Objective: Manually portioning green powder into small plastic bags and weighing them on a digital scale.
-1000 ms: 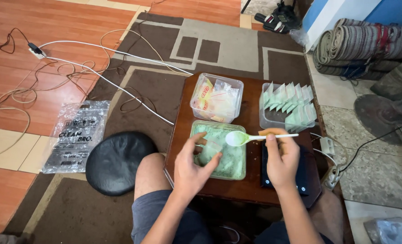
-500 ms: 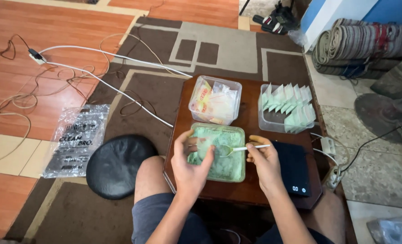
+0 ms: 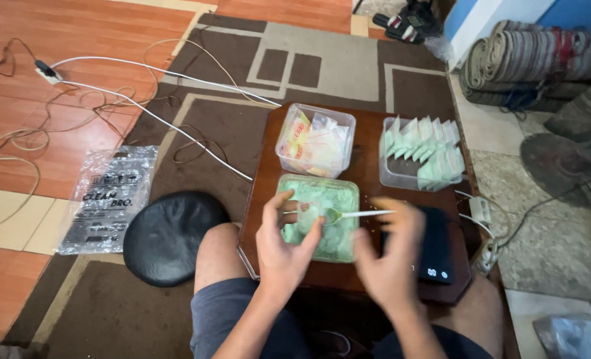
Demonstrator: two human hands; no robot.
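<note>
Since a second ago, the right hand (image 3: 392, 256) has brought the white plastic spoon (image 3: 354, 214) down from above the table to the clear rectangular tub of pale green powder (image 3: 319, 216). Its fingers are closed on the handle, though motion blur hides the exact pinch. Over the tub, the left hand (image 3: 283, 246) pinches a small clear plastic pouch (image 3: 307, 214), touching the spoon bowl. Just right lies a black digital scale (image 3: 435, 249) on the brown wooden table (image 3: 368, 143).
</note>
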